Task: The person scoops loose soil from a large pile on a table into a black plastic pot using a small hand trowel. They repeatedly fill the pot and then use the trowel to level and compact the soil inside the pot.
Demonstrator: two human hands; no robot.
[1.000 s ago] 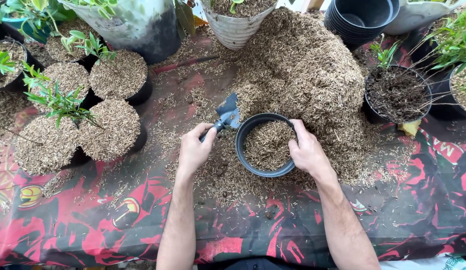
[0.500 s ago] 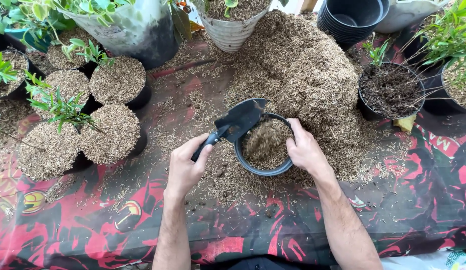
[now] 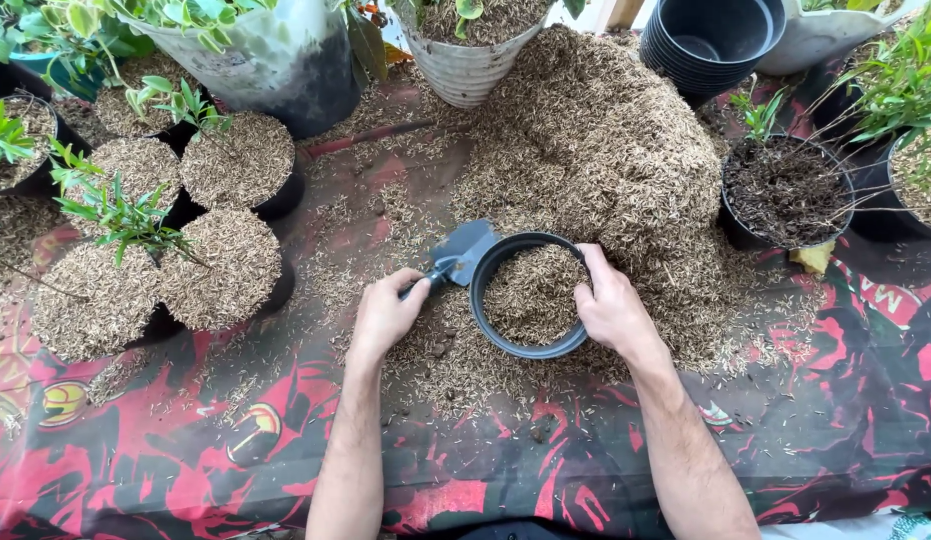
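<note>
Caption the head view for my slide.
Left hand grips small dark trowel; right hand steadies round black plastic pot.

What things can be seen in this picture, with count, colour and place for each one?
small pot: one, black, centre, partly filled with husk
trowel: one, dark grey, left of the small pot
husk pile: one, tan, behind the small pot
filled pots: several, black, topped with husk, left side
soil pot: one, black, dark soil, right
stacked pots: one stack, black, top right
ribbed pot: one, white, top centre
table cover: one, red and black
left hand: grips the trowel handle
right hand: holds the small pot's rim
</note>
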